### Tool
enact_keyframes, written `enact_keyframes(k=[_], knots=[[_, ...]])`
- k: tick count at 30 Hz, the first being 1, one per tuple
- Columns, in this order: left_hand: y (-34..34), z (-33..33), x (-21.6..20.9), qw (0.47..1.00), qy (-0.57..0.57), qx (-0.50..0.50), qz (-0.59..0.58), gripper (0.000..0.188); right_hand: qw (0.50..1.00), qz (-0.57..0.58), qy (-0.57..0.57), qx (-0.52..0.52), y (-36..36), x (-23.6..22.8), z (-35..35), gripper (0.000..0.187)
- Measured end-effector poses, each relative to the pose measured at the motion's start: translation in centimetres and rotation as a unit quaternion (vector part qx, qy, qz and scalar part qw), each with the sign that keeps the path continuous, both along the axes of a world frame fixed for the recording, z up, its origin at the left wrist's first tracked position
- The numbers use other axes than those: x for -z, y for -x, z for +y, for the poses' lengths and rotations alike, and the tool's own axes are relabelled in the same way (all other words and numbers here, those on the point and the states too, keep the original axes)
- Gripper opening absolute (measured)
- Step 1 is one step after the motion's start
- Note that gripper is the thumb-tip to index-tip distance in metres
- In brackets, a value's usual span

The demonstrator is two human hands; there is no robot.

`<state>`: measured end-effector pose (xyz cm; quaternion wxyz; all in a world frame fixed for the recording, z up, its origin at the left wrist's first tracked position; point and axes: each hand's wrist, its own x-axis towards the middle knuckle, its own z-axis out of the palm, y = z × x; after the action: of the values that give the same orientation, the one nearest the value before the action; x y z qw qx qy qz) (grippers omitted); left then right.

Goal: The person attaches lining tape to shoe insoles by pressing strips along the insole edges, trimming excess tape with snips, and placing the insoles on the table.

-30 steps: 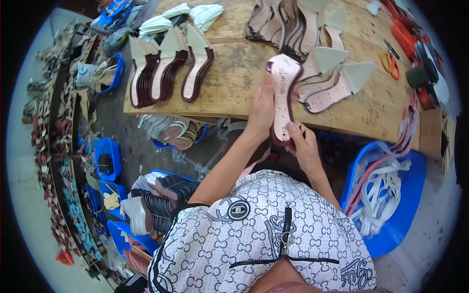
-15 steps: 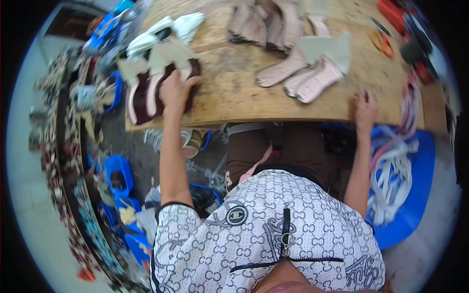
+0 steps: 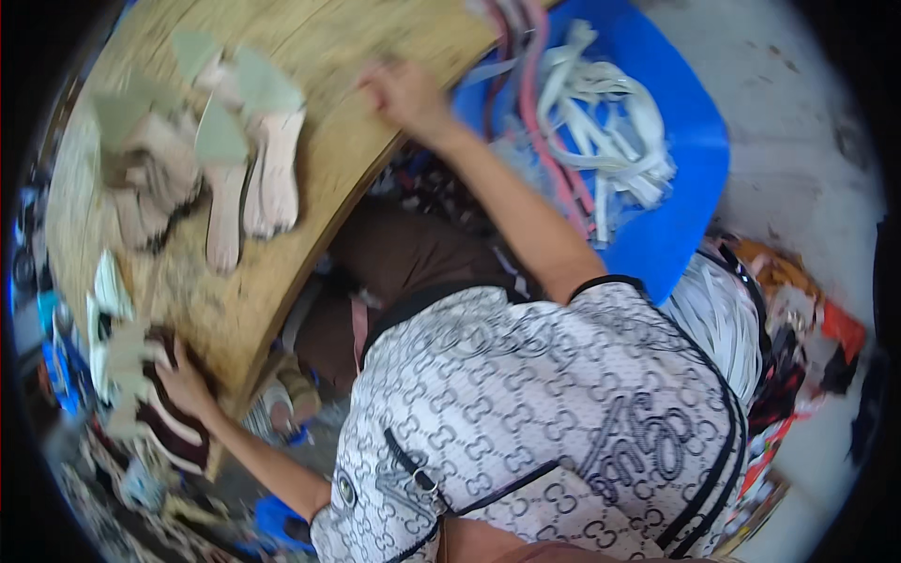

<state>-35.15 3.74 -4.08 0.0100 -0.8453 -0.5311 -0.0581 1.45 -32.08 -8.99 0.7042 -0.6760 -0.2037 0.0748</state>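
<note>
My left hand (image 3: 185, 383) lies with its fingers stretched over a fanned row of dark maroon and cream shoe insoles (image 3: 167, 433) with pale grey-green ends, at the table's near left corner. My right hand (image 3: 405, 97) is above the tabletop near its right edge, its fingers curled together. Motion blurs them, and whatever they may hold cannot be made out. Between the hands, farther in, lie pale pink insoles (image 3: 272, 178) with grey-green ends. A thicker bunch of pink insoles (image 3: 155, 183) is left of them.
The wooden table (image 3: 347, 141) has its edge running close to my body. Beside it on the right stands a blue bin (image 3: 690, 141) holding white strips (image 3: 610, 122), with pink strips (image 3: 537, 103) hanging into it. Scrap material (image 3: 788, 310) is piled on the floor.
The view has swung to the right, bringing more of the blue bin and floor into sight. My left hand remains on the maroon insoles; my right hand stays near the table's right edge.
</note>
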Motion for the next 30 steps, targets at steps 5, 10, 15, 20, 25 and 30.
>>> enact_keyframes(k=[5, 10, 15, 20, 25, 30], knots=[[2.3, -0.3, -1.4, 0.998, -0.020, 0.030, -0.046, 0.079, 0.976, 0.203, -0.068, 0.027, 0.0, -1.4, -6.7, 0.031], [-0.6, -1.5, -1.6, 0.995, -0.042, -0.083, 0.028, 0.083, 0.941, 0.296, -0.162, 0.035, -1.2, 1.8, -17.7, 0.037], [0.7, -0.9, -2.1, 0.994, 0.007, -0.108, 0.034, 0.093, 0.931, 0.340, -0.132, 0.019, 0.5, 3.6, -16.6, 0.034], [-0.6, -0.8, -0.4, 0.996, 0.028, -0.085, 0.027, 0.097, 0.940, 0.314, -0.130, 0.039, -0.6, 3.3, -16.9, 0.030], [2.9, 2.1, -0.7, 0.931, 0.263, 0.070, -0.243, 0.064, 0.927, 0.357, -0.071, 0.090, -0.5, 4.5, -17.0, 0.028], [2.8, 1.8, -1.4, 0.974, 0.163, -0.059, -0.145, 0.080, 0.924, 0.349, -0.096, 0.124, 0.4, 3.1, -16.9, 0.027]])
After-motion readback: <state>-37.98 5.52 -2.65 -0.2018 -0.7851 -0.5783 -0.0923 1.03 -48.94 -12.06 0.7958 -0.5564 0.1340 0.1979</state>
